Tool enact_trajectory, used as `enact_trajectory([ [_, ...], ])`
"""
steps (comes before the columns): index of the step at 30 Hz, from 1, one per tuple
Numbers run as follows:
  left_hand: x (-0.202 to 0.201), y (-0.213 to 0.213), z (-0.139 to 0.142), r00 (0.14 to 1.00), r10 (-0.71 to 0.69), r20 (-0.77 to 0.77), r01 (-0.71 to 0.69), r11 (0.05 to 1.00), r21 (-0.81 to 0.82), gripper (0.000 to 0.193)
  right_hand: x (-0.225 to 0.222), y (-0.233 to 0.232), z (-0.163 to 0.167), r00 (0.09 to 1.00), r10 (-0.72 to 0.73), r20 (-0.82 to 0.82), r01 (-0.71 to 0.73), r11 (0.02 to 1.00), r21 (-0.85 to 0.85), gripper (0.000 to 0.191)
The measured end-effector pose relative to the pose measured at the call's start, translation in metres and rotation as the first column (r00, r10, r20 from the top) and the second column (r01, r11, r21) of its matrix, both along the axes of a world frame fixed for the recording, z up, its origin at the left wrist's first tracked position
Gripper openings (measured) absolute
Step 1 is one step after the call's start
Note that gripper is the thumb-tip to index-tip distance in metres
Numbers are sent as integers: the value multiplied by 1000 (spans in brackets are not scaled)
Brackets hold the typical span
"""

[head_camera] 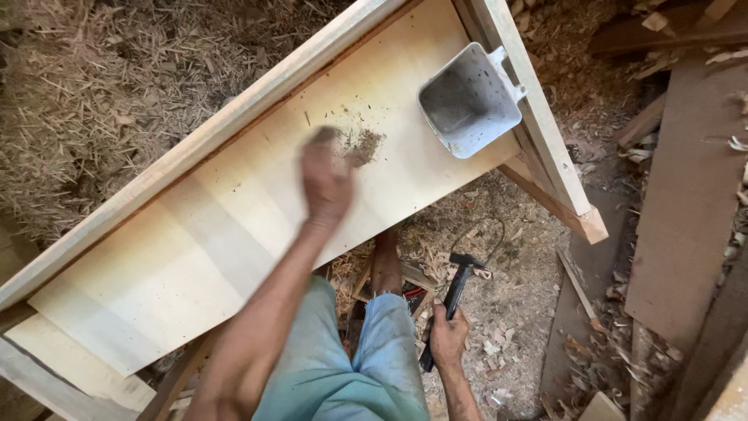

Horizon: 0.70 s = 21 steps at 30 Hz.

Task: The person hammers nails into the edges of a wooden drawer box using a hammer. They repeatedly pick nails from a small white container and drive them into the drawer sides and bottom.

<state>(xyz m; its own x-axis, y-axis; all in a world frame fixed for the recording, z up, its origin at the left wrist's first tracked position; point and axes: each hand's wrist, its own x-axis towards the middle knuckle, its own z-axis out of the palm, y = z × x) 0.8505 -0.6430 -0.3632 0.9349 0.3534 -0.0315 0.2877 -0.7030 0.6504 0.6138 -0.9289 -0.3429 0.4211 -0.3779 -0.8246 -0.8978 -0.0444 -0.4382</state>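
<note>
- Pale plywood panel (pixel 234 234) lies tilted under the left hand (pixel 326 183), whose blurred fingers look loosely curled, sweeping a dust pile (pixel 362 146) just beside them.
- Right hand (pixel 448 343), fingers clenched on a hammer (pixel 456 292), hangs low.
- Grey scoop (pixel 470 100) sits beyond; brushing seems underway, and clearing the remaining grit likely calls for another pass.

The left hand (pixel 327 183) is smeared by motion blur, so its fingers cannot be told apart, nor whether it touches the small heap of dust (pixel 362 146) just beside it. The pale plywood panel (pixel 234 242) runs off the left edge of the picture. The right hand (pixel 448 341) covers the lower handle of the hammer (pixel 454 292) (only head and upper shaft show). The specks inside the grey scoop (pixel 470 100) are too small to name.
</note>
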Motion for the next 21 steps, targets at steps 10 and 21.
enact_trajectory([
  [10,31,49,-20,933,269,-241,-258,963,75,26,5,24,-6,997,60,-47,-60,998,-9,28],
  [21,38,54,-33,972,73,-224,-38,987,155,10,-7,71,3,999,-29,39,28,1000,12,27],
])
